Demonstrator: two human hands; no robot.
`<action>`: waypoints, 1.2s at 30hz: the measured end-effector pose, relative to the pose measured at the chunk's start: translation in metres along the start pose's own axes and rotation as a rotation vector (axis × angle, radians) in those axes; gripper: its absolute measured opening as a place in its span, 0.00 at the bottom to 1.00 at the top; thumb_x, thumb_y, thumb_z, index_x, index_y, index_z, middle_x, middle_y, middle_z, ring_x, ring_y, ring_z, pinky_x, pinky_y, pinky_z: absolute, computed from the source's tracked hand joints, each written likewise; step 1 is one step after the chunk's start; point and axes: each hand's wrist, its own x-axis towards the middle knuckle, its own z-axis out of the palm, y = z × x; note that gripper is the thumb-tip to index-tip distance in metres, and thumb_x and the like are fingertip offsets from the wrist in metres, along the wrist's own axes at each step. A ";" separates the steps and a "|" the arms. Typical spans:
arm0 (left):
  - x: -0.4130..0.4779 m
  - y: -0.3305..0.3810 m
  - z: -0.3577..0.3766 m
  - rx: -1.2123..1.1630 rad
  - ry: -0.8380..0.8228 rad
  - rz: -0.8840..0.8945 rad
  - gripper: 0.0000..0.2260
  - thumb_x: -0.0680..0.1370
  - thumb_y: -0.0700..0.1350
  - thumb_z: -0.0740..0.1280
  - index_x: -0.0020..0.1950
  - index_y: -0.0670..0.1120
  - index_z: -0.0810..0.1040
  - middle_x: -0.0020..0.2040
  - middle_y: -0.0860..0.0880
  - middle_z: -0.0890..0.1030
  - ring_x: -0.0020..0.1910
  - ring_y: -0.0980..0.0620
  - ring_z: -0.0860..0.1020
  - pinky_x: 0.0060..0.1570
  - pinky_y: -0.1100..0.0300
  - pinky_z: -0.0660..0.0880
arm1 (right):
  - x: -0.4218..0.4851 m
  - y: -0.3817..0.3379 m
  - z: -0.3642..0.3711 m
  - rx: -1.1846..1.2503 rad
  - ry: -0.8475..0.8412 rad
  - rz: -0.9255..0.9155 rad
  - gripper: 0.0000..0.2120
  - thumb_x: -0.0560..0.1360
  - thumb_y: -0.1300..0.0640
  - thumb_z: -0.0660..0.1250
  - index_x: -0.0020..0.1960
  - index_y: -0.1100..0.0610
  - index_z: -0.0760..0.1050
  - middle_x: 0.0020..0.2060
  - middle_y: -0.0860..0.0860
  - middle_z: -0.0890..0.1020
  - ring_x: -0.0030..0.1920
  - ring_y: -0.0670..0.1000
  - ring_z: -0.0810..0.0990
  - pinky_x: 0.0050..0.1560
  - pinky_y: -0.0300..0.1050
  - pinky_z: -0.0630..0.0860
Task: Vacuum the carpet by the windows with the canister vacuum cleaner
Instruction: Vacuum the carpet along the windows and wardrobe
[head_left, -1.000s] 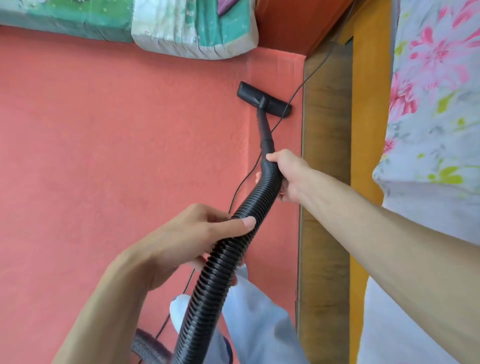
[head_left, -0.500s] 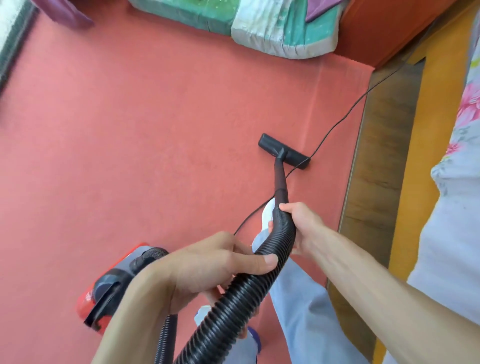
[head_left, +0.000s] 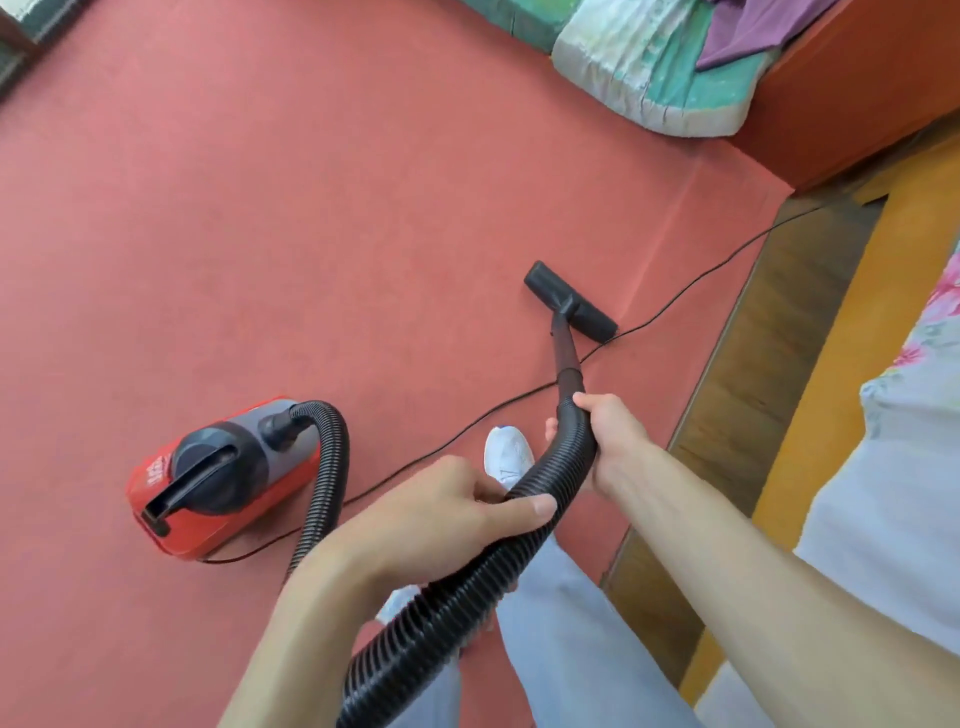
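1. Carpet (head_left: 260, 208): red, covers the floor from the left edge to the wood strip.
2. Canister (head_left: 223, 478): red and black, sits on the carpet at lower left.
3. Hose (head_left: 447, 608): black, ribbed; loops out of the canister top and runs up to the wand.
4. Cord (head_left: 467, 433): thin, black; lies across the carpet from the canister, passes under the wand and toward the upper right.
5. Left hand (head_left: 441, 519): fingers and thumb wrapped round the hose mid-length.
6. Shoe (head_left: 509, 457): white, on the carpet between the hands.
7. Nozzle (head_left: 571, 304): black, flat on the carpet, by the cord.
8. Right hand (head_left: 608, 441): grasps the hose just below the wand.
9. Cushions (head_left: 649, 67): green-patterned, top right.
10. Wood strip (head_left: 753, 364): beside the carpet edge.
11. Floral sheet (head_left: 909, 415): far right.
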 end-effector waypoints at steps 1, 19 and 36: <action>0.012 0.000 0.006 0.000 0.038 0.021 0.21 0.78 0.58 0.69 0.45 0.38 0.79 0.36 0.39 0.83 0.28 0.44 0.81 0.36 0.46 0.82 | 0.004 -0.012 0.000 -0.024 0.019 -0.021 0.09 0.78 0.54 0.61 0.46 0.60 0.71 0.32 0.56 0.77 0.30 0.53 0.76 0.32 0.42 0.74; -0.030 -0.010 -0.028 -0.180 -0.129 0.085 0.18 0.73 0.58 0.74 0.48 0.42 0.84 0.42 0.41 0.84 0.32 0.50 0.80 0.30 0.62 0.76 | -0.031 -0.028 0.031 -0.423 -0.236 0.000 0.11 0.74 0.52 0.67 0.48 0.60 0.77 0.33 0.55 0.82 0.31 0.52 0.79 0.46 0.48 0.74; 0.000 0.000 -0.060 -0.295 0.454 0.417 0.13 0.76 0.46 0.73 0.51 0.38 0.77 0.35 0.47 0.76 0.34 0.49 0.78 0.43 0.44 0.81 | -0.029 -0.136 0.166 -0.452 -0.258 -0.521 0.16 0.74 0.51 0.70 0.59 0.54 0.74 0.32 0.51 0.83 0.28 0.48 0.80 0.40 0.44 0.79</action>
